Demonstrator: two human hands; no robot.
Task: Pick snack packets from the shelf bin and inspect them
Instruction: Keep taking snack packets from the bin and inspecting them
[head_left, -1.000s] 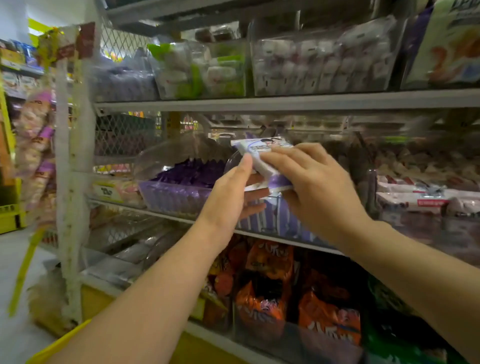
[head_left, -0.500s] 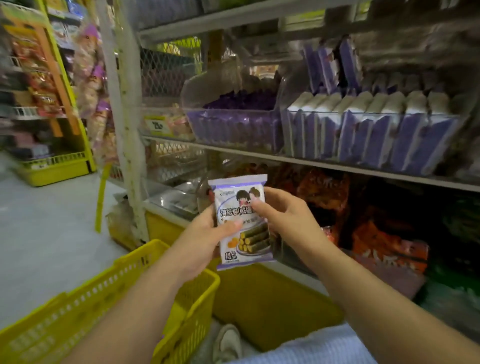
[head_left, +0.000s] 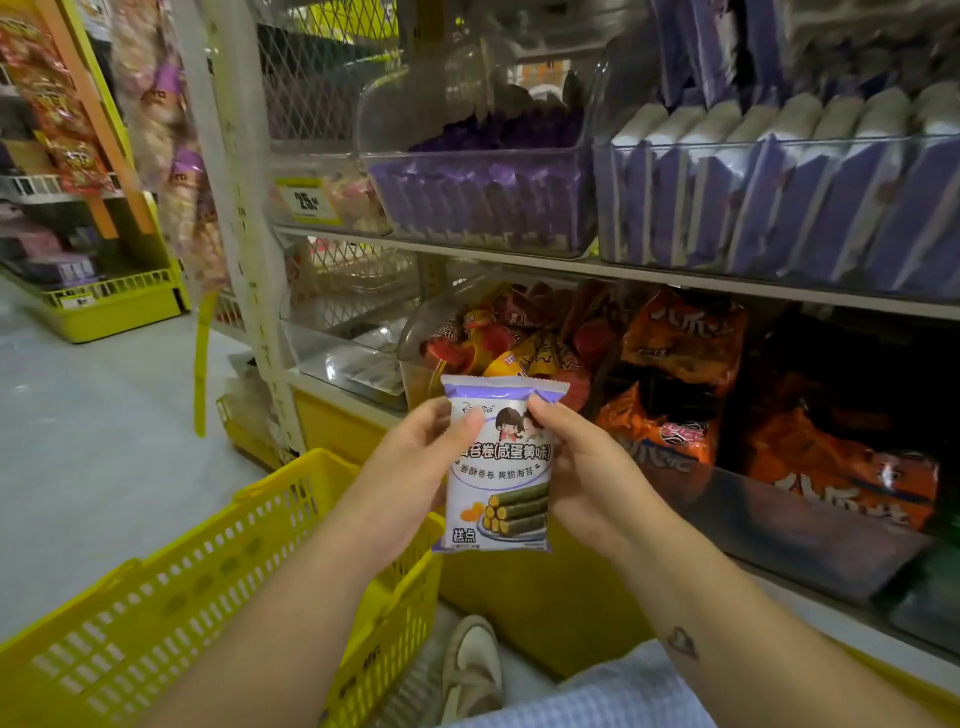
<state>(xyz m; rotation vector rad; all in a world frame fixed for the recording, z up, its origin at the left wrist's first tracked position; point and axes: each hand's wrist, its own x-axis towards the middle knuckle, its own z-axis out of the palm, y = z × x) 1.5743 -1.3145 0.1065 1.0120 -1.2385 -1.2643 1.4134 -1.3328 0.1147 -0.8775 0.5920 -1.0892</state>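
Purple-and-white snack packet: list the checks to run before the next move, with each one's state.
1. Purple-and-white snack packet gripped at its side edges by the left hand and the right hand: ok.
2. Printed front faces the camera, upright, text readable: ok.
3. Top crimped seal shows no tear: ok.
4. Back side and any date print: cannot tell, hidden.
5. Yellow slotted plastic basket sits low on the left, top open: ok.

Pale grey floor (head_left: 93, 441), white mesh-backed metal shelving (head_left: 675, 278), yellow basket (head_left: 156, 623).
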